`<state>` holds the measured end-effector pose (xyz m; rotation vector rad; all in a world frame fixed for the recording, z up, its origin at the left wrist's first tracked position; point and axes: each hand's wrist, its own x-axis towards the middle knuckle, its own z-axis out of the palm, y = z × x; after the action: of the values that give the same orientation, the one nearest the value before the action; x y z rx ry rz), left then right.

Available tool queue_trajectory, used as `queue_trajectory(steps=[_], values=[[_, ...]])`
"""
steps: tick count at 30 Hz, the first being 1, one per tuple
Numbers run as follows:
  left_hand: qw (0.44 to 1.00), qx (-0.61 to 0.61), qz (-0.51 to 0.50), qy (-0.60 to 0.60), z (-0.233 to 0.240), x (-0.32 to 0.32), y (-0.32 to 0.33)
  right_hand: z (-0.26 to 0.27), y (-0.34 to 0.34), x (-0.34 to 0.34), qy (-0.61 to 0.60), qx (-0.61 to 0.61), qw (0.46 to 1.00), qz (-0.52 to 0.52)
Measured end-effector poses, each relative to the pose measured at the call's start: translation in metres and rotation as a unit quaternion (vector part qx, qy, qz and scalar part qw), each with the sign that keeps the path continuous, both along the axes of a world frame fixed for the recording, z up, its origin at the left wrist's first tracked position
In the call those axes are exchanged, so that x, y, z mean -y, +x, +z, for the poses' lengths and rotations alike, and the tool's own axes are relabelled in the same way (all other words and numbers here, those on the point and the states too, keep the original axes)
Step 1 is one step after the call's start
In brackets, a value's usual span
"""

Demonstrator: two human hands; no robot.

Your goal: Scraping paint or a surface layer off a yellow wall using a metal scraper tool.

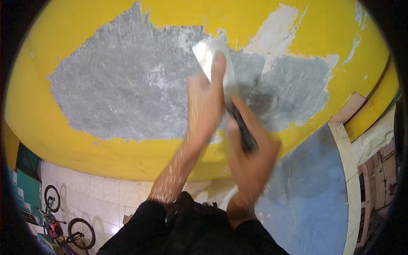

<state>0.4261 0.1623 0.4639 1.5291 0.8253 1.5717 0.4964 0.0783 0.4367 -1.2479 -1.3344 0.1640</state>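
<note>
A broad metal scraper [204, 53] lies slanted across the bare grey patch [127, 83] of a yellow painted wall [178, 12]. Its blade points up and to the left, near the ragged upper paint edge. My right hand [255, 159] is wrapped around the dark handle [244, 130]. Higher up, my left hand [205, 98] grips the blade with the thumb laid along its face; its other fingers are partly hidden. Both hands are motion-blurred, and whether the blade's edge touches the wall cannot be made out.
A whitish patch [274, 28] crosses the yellow paint at upper right. Below the wall on the right is a blue surface [306, 191] with a pale border strip [346, 159]. A bicycle [81, 234] stands at lower left on the light tiled floor [95, 191].
</note>
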Motion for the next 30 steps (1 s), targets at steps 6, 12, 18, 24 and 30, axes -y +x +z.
queue_trajectory(steps=[6,12,18,24,30], values=[[0.997,-0.018,0.012,0.076,0.010,0.012,-0.009,0.008,-0.006,0.026,0.035,-0.030,0.999,0.009],[0.999,0.049,0.014,-0.004,-0.007,-0.013,0.000,0.008,-0.004,-0.002,-0.057,0.086,0.992,-0.070],[0.993,0.082,0.000,0.087,-0.007,0.018,-0.005,0.007,-0.007,0.027,0.047,0.041,0.998,-0.020],[0.994,0.095,-0.038,0.027,-0.007,-0.013,0.006,0.007,-0.009,0.001,-0.022,0.058,0.995,-0.073],[0.999,0.045,-0.012,0.007,-0.009,0.019,-0.003,0.004,-0.007,0.020,0.026,0.043,0.998,-0.039]])
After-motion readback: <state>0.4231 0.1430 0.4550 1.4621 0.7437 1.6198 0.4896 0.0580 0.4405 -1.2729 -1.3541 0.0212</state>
